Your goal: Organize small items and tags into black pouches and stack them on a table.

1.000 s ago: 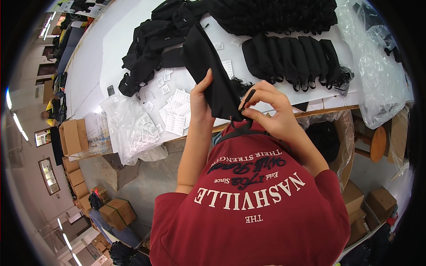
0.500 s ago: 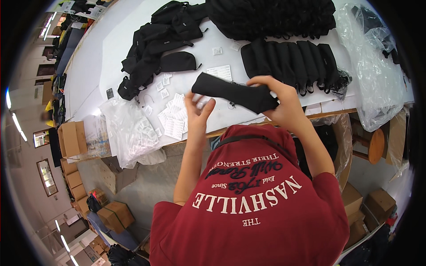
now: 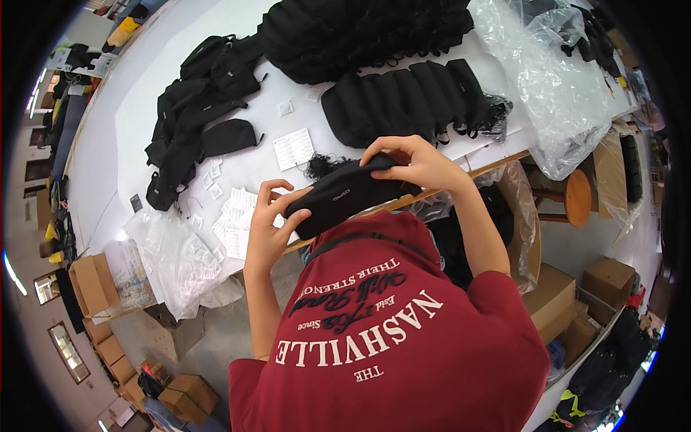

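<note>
Both my hands hold one black zip pouch [image 3: 345, 198] lying level just over the near edge of the white table [image 3: 137, 137]. My left hand [image 3: 268, 225] grips its left end with the fingers curled over the top. At the other end, my right hand [image 3: 414, 162] pinches the upper edge. A tuft of black fibre shows behind the pouch. My red printed shirt fills the lower picture.
A row of folded black pouches [image 3: 410, 97] lies beyond my hands, a black heap [image 3: 360, 36] farther back, and more pouches [image 3: 194, 101] at the left. White cards [image 3: 294, 148] and small tags [image 3: 234, 216] litter the table. Clear plastic bags [image 3: 180, 259] hang off the edge. A wooden stool [image 3: 576, 198] and cardboard boxes [image 3: 90, 284] stand around.
The pouch went from hanging upright between my hands to lying level, and it has come down closer to my body. Both hands kept hold of it.
</note>
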Demonstrator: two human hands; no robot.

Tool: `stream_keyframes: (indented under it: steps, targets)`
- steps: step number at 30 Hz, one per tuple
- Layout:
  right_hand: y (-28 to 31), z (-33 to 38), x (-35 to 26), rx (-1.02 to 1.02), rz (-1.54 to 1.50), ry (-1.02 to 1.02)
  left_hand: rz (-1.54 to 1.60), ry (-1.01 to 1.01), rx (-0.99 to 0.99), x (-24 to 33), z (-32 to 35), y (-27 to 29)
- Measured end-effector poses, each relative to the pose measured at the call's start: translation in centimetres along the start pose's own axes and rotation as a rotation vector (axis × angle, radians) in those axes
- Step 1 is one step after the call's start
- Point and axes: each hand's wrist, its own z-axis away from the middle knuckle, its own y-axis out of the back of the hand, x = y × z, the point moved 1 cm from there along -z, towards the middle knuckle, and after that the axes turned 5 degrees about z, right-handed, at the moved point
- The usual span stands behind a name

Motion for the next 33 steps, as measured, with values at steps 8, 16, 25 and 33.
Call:
stream_keyframes:
  steps: [8, 16, 25, 33]
  targets:
    - [11.2, 1.9, 8.0, 1.237, 0.6, -0.078, 0.071, 0.228, 0.067, -5.3, 1.3, 0.3]
    - [14.8, 1.9, 16.4, 0.999, 1.028, -0.482, -0.496, 0.632, 0.266, -18.4, 5.1, -1.1]
    - [6.9, -0.4, 10.5, 0.967, 0.883, 0.02, -0.517, 0.525, 0.438, -19.7, 7.5, -2.6]
    - [-7.0, -4.3, 15.3, 0.259, 0.727, -0.128, -0.071, 0.336, 0.496, -18.9, 6.2, -1.8]
